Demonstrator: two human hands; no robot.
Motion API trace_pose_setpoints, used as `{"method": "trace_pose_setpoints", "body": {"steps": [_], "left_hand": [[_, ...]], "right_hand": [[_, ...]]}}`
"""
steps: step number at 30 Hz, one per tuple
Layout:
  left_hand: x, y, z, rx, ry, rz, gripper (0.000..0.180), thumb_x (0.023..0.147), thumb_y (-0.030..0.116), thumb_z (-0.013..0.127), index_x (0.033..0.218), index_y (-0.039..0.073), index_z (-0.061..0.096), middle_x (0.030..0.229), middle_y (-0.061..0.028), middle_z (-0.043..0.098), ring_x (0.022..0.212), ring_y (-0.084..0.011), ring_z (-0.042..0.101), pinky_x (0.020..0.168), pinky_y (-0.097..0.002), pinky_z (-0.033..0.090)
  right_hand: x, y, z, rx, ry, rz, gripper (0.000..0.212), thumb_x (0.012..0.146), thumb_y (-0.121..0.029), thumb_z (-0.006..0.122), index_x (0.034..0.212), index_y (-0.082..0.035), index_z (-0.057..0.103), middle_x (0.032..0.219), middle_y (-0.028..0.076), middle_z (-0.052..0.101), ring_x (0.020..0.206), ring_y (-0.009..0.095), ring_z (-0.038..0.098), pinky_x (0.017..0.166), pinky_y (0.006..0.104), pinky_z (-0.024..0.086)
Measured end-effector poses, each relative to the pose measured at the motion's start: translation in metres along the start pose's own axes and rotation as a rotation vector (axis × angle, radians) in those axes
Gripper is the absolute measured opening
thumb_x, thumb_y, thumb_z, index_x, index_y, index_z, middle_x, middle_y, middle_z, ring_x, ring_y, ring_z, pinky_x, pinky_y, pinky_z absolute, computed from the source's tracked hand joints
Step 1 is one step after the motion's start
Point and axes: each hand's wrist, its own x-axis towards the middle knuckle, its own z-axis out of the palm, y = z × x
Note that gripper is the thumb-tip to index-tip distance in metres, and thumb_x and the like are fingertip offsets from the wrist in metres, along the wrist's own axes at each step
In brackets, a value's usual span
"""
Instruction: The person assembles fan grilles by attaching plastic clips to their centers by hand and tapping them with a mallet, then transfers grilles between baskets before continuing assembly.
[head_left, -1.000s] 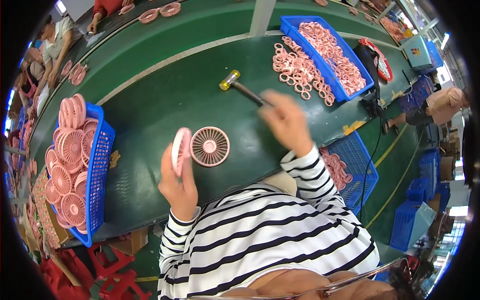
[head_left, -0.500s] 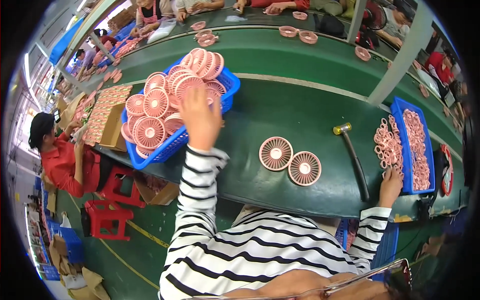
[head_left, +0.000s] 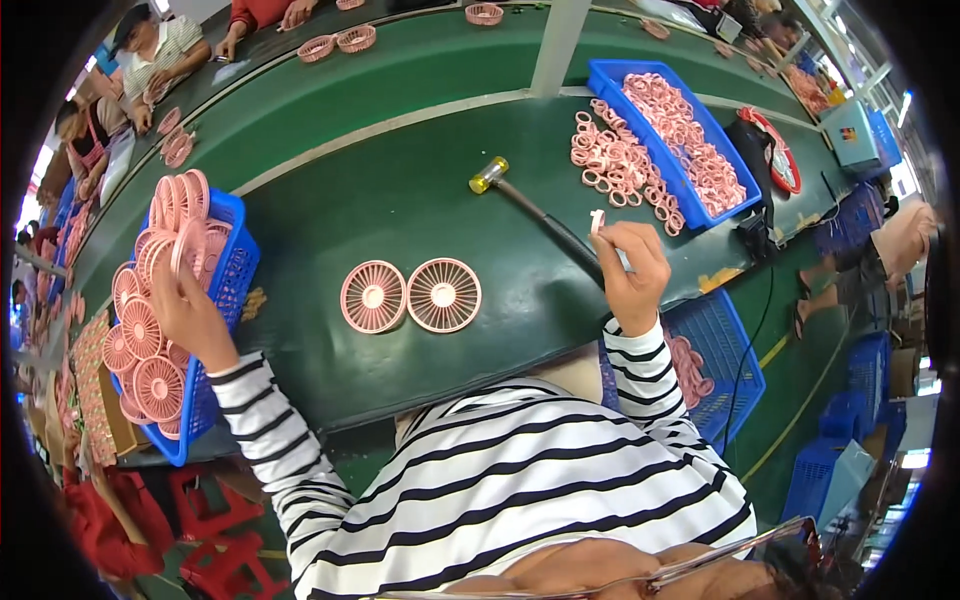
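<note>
At the left, my left hand (head_left: pixel 192 318) grips a pink round spoked grille (head_left: pixel 188 245), tilted nearly upright over a heap of similar grilles (head_left: pixel 158 388). That heap fills a blue basket (head_left: pixel 232 262). Raised above the table's near right side, my right hand (head_left: pixel 637 278) is closed, pinching a small pink ring (head_left: pixel 597 221) at its fingertips. Between my hands, two pink spoked grilles lie side by side on the green table, a left one (head_left: pixel 373 295) and a right one (head_left: pixel 444 294). A hammer (head_left: pixel 535 212) with a yellow head lies nearer my right hand, which covers its handle's end.
A pile of small pink rings (head_left: pixel 612 158) lies against a blue tray (head_left: pixel 665 165) of more rings. A red-rimmed round object (head_left: pixel 775 150) sits beyond it. A metal post (head_left: pixel 560 50) stands behind the table. Co-workers sit across a green conveyor (head_left: pixel 420 85) carrying pink parts.
The view has swung right. My left hand has taken hold of a grille from the basket. My right hand has lifted off the ring pile with a small ring.
</note>
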Motion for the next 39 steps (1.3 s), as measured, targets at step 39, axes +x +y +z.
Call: {"method": "trace_pose_setpoints", "body": {"steps": [39], "left_hand": [[-0.097,0.231,-0.020,-1.721,-0.634,-0.962,0.044,0.090,-0.005,0.052,0.129,-0.002,0.032,0.122,-0.0130,0.051,0.113,-0.0181,0.054,0.098,-0.0324,0.045]], "right_hand": [[-0.023,-0.089,0.055,-0.082,-0.245,-0.115,0.028,0.077,-0.016,0.075,0.103,-0.007,0.070,0.117,0.005,0.067,0.121,0.030,0.055,0.107,0.0481,0.030]]}}
